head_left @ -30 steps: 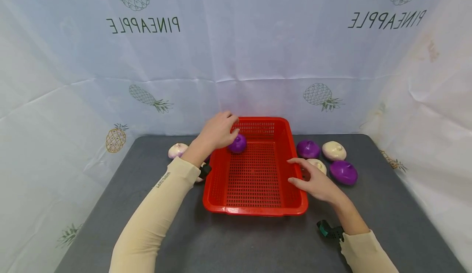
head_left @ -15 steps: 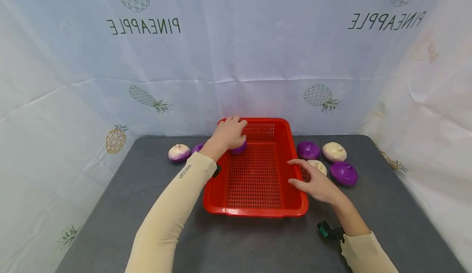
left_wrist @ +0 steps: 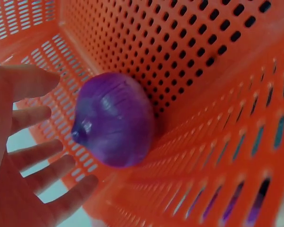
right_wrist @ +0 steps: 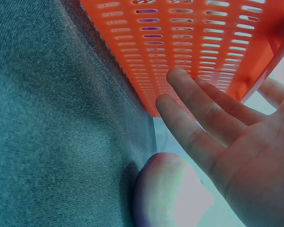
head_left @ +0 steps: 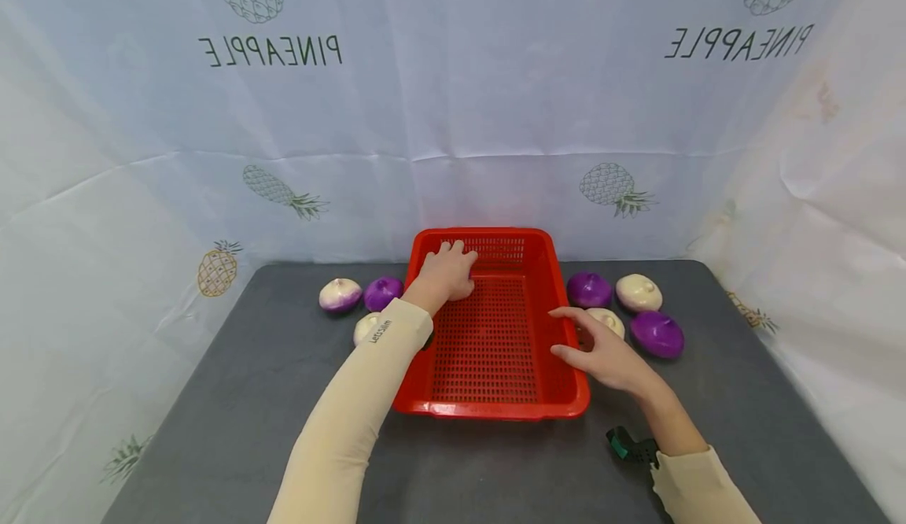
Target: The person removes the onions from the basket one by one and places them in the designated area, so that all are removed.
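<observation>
A purple onion (left_wrist: 114,120) lies in the corner of the red perforated basket (left_wrist: 194,94), against its slotted walls. Over that onion hovers my left hand (head_left: 447,274), fingers spread and apart from it in the left wrist view; in the head view the hand hides nearly all of the onion. My right hand (head_left: 598,352) is at the basket's right side, thumb and fingers loosely bent with nothing between them. In the right wrist view its fingertips overlap the basket's slotted outer wall (right_wrist: 180,42). A pale onion (head_left: 607,320) sits just behind the right hand.
Left of the basket stand a white-and-purple onion (head_left: 340,296), a purple onion (head_left: 383,293) and a partly hidden pale onion (head_left: 366,328). To its right are two more purple onions (head_left: 658,333) and a cream one (head_left: 639,293). A pineapple-print cloth (head_left: 467,99) hangs behind the dark table (head_left: 495,477).
My left hand has moved right and a little nearer, covering the purple onion in the basket and uncovering onions at the left. The right hand has stayed in place.
</observation>
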{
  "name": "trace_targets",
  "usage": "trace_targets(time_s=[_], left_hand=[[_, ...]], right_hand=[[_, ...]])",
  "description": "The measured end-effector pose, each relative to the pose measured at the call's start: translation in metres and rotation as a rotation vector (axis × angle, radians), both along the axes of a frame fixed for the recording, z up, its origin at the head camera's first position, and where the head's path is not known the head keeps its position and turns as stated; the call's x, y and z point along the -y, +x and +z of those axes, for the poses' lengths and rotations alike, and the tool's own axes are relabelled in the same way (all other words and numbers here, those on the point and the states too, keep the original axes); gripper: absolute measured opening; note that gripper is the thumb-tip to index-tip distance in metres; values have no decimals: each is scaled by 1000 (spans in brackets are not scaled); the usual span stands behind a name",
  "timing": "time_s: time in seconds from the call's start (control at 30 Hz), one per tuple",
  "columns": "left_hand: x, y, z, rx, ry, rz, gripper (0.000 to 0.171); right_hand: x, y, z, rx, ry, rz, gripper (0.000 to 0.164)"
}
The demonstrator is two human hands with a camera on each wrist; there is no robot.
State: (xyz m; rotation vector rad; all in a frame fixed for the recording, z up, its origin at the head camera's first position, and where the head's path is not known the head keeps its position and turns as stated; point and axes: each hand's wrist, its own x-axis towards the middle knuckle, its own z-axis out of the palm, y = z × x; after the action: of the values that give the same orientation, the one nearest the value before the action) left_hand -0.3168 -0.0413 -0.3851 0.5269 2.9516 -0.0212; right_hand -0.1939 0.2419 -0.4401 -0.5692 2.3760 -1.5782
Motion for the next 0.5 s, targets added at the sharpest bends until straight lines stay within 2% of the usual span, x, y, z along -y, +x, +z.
trace_targets(time_s=[0.3, 0.5], left_hand=[[-2, -4, -17, 32, -14, 39, 61], [-3, -5, -22, 21, -24, 47, 65]], right_hand=[[0, 1, 0, 0, -1, -3, 59], [1, 1, 0, -1, 0, -4, 59]])
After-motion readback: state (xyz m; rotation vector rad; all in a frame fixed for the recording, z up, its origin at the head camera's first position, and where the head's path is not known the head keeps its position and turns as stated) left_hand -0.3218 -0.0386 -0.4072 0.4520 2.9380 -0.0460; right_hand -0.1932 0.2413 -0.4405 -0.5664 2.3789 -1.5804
